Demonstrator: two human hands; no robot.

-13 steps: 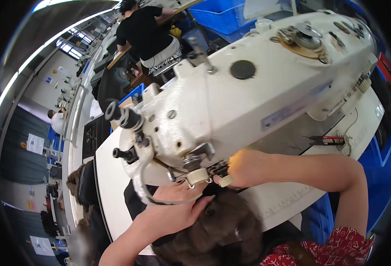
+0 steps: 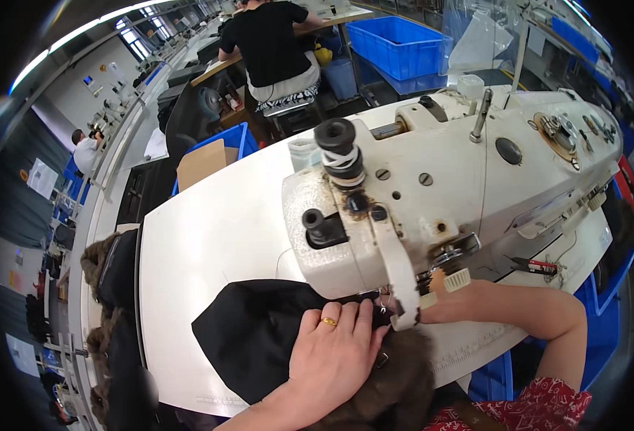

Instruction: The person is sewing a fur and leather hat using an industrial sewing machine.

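A white sewing machine (image 2: 432,194) stands over a white table. Just left of its needle area, my left hand (image 2: 335,359) lies with fingers stretched over a piece of black cloth (image 2: 248,337). It wears a gold ring and presses the cloth down. Brown fur (image 2: 399,373) joined to the cloth bunches beside the thumb, toward me. My right hand (image 2: 432,310) reaches in from the right behind the machine's head. Its fingers are hidden there, so what they hold does not show.
Red-handled snips (image 2: 534,266) lie on the table right of my right forearm. Fur-trimmed dark pieces (image 2: 108,287) hang at the table's left edge. Beyond the machine are a blue bin (image 2: 396,47), a box with cardboard (image 2: 205,164) and a seated person in black (image 2: 266,50).
The view has shifted, so the machine sits farther right. More of the black cloth shows left of the needle. My left hand now lies flatter, and my right hand is more hidden behind the machine's head.
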